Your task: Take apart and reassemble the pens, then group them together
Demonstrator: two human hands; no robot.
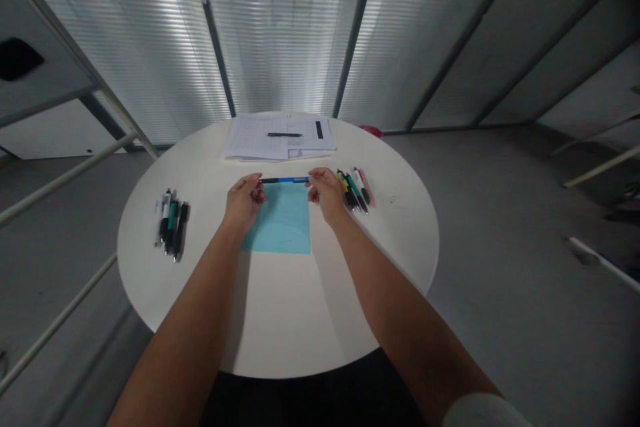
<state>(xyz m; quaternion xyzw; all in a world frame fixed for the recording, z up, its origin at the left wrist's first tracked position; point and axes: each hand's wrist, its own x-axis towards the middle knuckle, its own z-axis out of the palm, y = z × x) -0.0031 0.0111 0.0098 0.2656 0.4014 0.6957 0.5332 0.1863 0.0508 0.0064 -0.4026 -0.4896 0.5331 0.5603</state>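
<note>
A blue and black pen (285, 180) is held level between my two hands, over the far edge of a light blue sheet (283, 220). My left hand (245, 200) pinches its black end. At the other end, my right hand (325, 191) has its fingers closed on the blue part. Just right of that hand lie several pens (353, 190) in yellow, green and white with black grips, beside a pink item (367, 187). Several more pens (173, 223), white, green and black, lie together at the left of the table.
The round white table (280, 320) carries a stack of printed papers (257, 138) at its far side, with a dark pen (285, 135) on top. Metal rails (65, 177) stand left of the table. Blinds hang behind it, and something red shows past the far edge.
</note>
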